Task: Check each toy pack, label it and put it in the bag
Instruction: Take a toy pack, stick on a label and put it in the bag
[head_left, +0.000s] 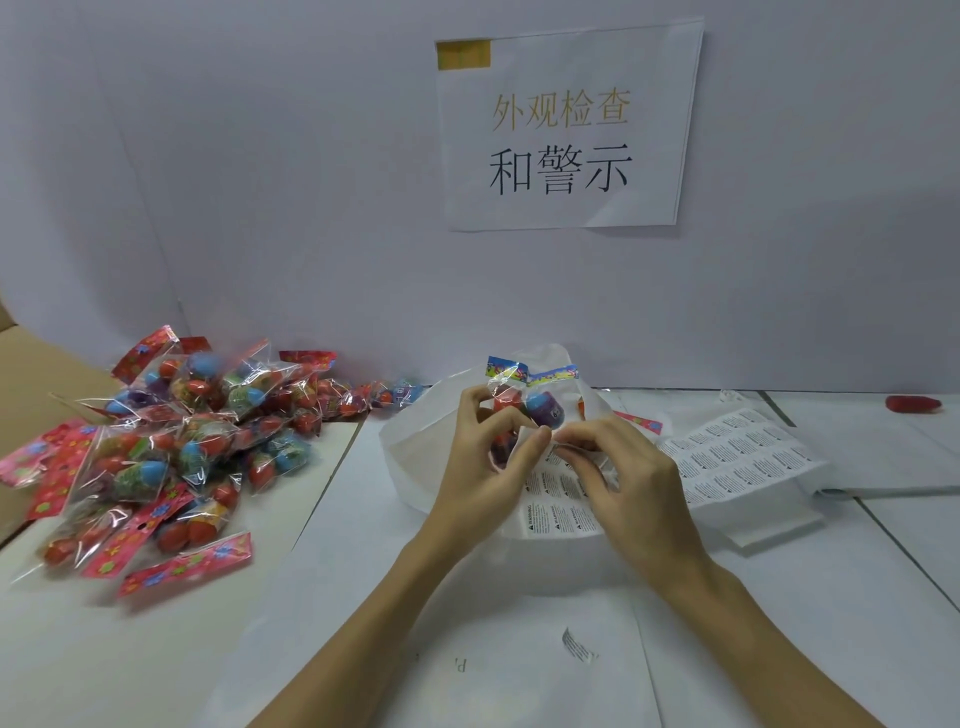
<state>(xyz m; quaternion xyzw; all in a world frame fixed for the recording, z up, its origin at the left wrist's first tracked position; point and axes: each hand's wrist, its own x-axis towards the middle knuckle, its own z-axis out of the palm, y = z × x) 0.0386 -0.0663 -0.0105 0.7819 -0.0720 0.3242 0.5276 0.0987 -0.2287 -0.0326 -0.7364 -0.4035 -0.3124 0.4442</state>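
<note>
I see my left hand (491, 457) holding a clear toy pack (522, 402) with a blue header above the white bag (410, 447), while my right hand (618, 467) pinches a small label (551, 451) at the pack's lower edge. A label sheet (737, 457) lies just right of the bag. A heap of red packs (171, 441) sits well left, and a printed sign (563, 130) hangs on the wall
</note>
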